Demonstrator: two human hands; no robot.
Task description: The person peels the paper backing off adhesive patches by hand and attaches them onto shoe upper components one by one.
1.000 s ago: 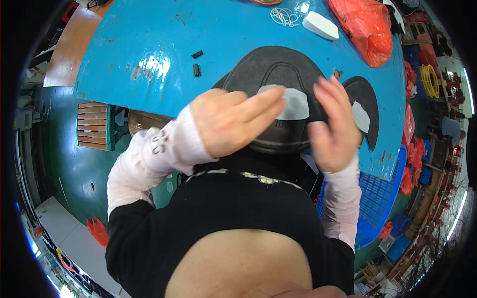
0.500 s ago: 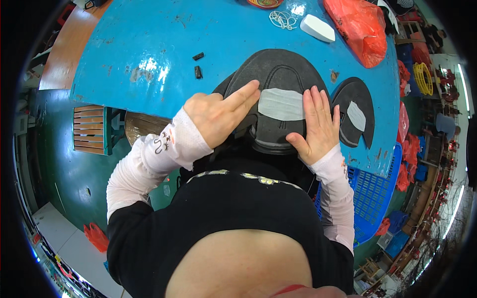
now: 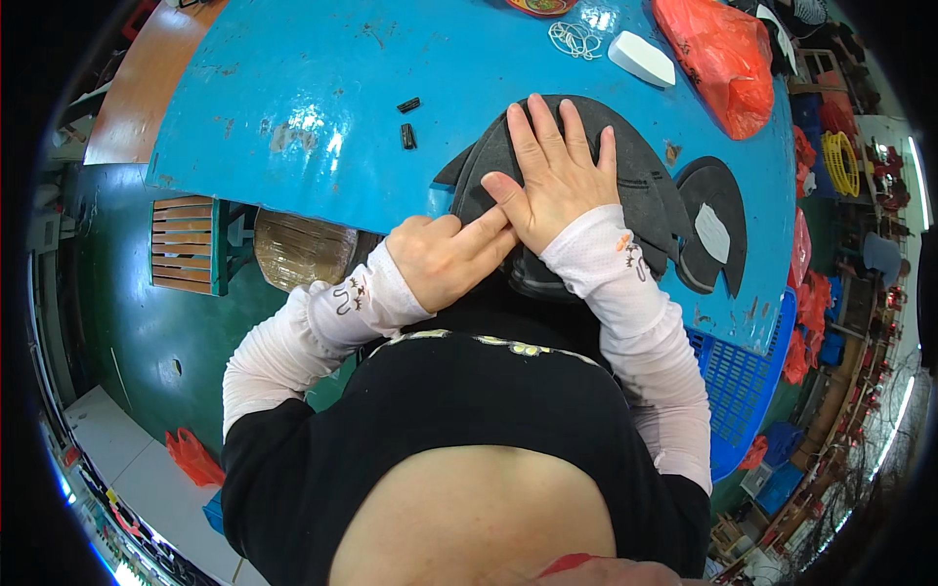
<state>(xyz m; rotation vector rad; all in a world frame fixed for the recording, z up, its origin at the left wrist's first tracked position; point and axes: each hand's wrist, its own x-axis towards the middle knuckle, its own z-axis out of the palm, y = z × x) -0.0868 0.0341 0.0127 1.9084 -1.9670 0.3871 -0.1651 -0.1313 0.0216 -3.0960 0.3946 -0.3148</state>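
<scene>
At the near edge of the blue bench (image 3: 293, 117), the left hand (image 3: 445, 259) was loosely curled, grasping nothing, its forefinger pressing the dark grey foam piece (image 3: 635, 190). The right hand (image 3: 557, 176) lay flat and spread on that piece, also holding nothing. Pressing evenly outward from the middle would probably bed it well. A second dark piece (image 3: 718, 230) lay toward the right edge.

Two hands (image 3: 552, 176), two black clips (image 3: 407, 135), one white block (image 3: 641, 58).
</scene>
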